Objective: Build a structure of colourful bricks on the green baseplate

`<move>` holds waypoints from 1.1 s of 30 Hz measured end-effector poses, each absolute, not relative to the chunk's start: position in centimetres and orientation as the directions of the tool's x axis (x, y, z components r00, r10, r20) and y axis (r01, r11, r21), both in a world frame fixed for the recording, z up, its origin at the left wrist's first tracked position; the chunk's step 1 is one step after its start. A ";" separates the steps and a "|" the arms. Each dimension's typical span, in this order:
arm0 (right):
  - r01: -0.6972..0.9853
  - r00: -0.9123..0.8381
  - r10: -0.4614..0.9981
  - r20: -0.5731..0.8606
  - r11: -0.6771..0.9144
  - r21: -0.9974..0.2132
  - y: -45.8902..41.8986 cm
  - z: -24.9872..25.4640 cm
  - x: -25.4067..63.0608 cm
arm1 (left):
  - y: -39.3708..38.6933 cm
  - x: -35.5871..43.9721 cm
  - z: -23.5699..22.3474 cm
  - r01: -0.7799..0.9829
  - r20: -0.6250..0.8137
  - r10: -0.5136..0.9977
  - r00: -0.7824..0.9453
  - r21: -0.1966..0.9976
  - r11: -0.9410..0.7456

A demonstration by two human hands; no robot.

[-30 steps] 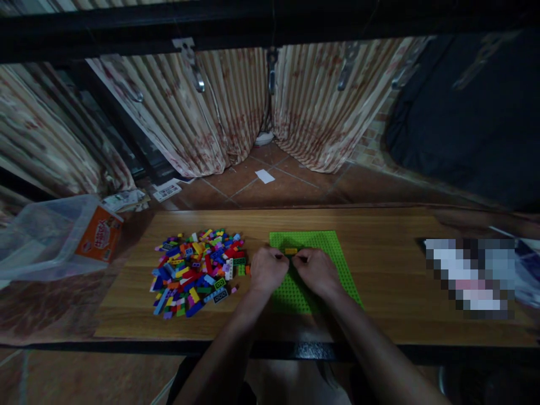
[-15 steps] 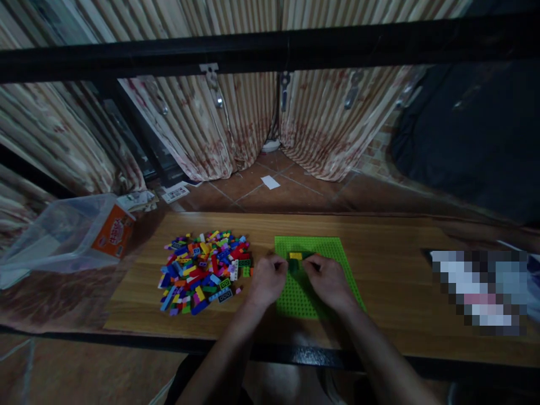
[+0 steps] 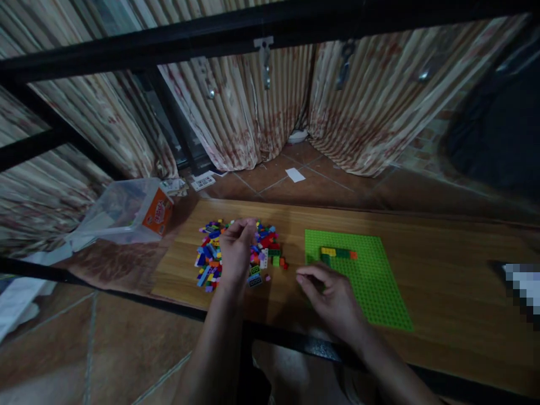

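Starting at the left, we have a clear plastic box (image 3: 122, 216) on the floor beyond the wooden table (image 3: 442, 270), an orange label (image 3: 157, 211) on its end wall. Next, on the left part of the table, comes a heap of loose bricks (image 3: 207, 254) in many colours, and our left hand (image 3: 237, 247) stands in front of its middle. Its fingers are curled in and the thumb lies close to the forefinger; the light is dim and the tips are blurred, so we cannot tell whether a small piece is pinched there or whether the hand touches the heap. Further right, our right hand (image 3: 331, 292) hangs by the near left part of the green baseplate (image 3: 371, 281), loosely curled and partly open, with no brick to be seen in it. Just beyond it on the plate sit a yellow brick (image 3: 328, 251), a dark green brick (image 3: 342, 253) and an orange brick (image 3: 353, 255) end to end, with more dark green below the yellow end, making a corner. We judge the step in hand to be picking out a piece between placements; the next move would call for a fingertip grip and careful lining-up with the studs.
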State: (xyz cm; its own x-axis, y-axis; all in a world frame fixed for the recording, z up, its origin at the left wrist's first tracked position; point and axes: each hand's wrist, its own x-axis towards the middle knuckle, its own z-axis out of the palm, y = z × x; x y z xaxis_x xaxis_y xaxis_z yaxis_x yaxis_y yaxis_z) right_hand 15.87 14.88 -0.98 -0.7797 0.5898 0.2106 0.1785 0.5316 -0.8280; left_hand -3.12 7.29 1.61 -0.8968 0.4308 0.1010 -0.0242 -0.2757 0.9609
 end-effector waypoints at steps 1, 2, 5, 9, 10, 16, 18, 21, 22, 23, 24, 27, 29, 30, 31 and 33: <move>0.161 -0.813 0.536 0.228 0.582 -0.797 14.1 -1.2 15.4 | 6.9 -3.5 1.6 -0.023 0.101 0.420 -0.902 0.960 -0.280; 0.136 -0.839 0.484 0.250 0.630 -0.765 13.5 -1.5 14.9 | 6.4 -3.8 1.6 -0.022 0.099 0.411 -0.906 0.960 -0.280; 0.052 -0.871 0.364 0.330 0.736 -0.675 12.0 -2.5 13.4 | 5.3 -4.6 1.8 -0.025 0.086 0.384 -0.919 0.961 -0.277; 0.053 -0.858 0.336 0.388 0.810 -0.584 10.6 -3.7 11.4 | 4.4 -5.2 2.1 -0.044 0.054 0.361 -0.931 0.965 -0.259; 0.061 -0.861 0.332 0.386 0.820 -0.570 10.4 -3.9 11.0 | 4.2 -5.3 2.1 -0.053 0.044 0.361 -0.932 0.966 -0.254; 0.069 -0.884 0.291 0.365 0.855 -0.514 10.2 -4.5 9.8 | 3.6 -5.4 2.2 -0.090 -0.002 0.381 -0.925 0.973 -0.215; 0.071 -0.883 0.288 0.371 0.863 -0.500 10.3 -4.4 9.7 | 3.5 -5.3 2.3 -0.104 -0.017 0.385 -0.923 0.973 -0.204; 0.065 -0.878 0.279 0.389 0.875 -0.480 10.3 -4.4 9.5 | 3.4 -5.1 2.5 -0.128 -0.041 0.395 -0.918 0.972 -0.196; 0.059 -0.878 0.272 0.394 0.878 -0.474 10.3 -4.5 9.4 | 3.4 -5.0 2.6 -0.134 -0.046 0.400 -0.915 0.972 -0.195; 0.055 -0.877 0.267 0.399 0.881 -0.470 10.2 -4.5 9.3 | 3.4 -4.9 2.6 -0.136 -0.047 0.404 -0.913 0.971 -0.194; 0.053 -0.877 0.263 0.402 0.884 -0.464 10.1 -4.6 9.2 | 3.5 -4.9 2.6 -0.134 -0.044 0.409 -0.911 0.972 -0.193; 0.062 -0.872 0.268 0.410 0.891 -0.450 9.9 -4.8 9.0 | 3.7 -4.8 2.3 -0.126 -0.038 0.419 -0.907 0.975 -0.185; 0.065 -0.865 0.282 0.415 0.884 -0.464 9.8 -4.5 9.0 | 3.9 -4.7 2.2 -0.120 -0.033 0.427 -0.904 0.977 -0.178; 0.062 -0.861 0.292 0.417 0.873 -0.483 9.8 -4.3 9.1 | 4.0 -4.6 2.2 -0.117 -0.031 0.431 -0.902 0.978 -0.174; 0.060 -0.855 0.308 0.418 0.858 -0.510 9.8 -4.0 9.3 | 4.2 -4.5 2.2 -0.114 -0.028 0.433 -0.901 0.978 -0.173; 0.062 -0.837 0.358 0.413 0.813 -0.578 10.1 -3.3 9.7 | 4.5 -4.2 2.3 -0.109 -0.025 0.446 -0.895 0.980 -0.164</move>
State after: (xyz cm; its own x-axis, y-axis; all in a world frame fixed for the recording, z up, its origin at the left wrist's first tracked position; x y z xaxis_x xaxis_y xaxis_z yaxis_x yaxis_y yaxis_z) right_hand 9.72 10.14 -3.26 -0.8373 0.3578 0.4135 0.0619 0.8134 -0.5785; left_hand -4.25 4.53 2.26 -0.8949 0.4456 -0.0247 -0.1088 -0.1643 0.9804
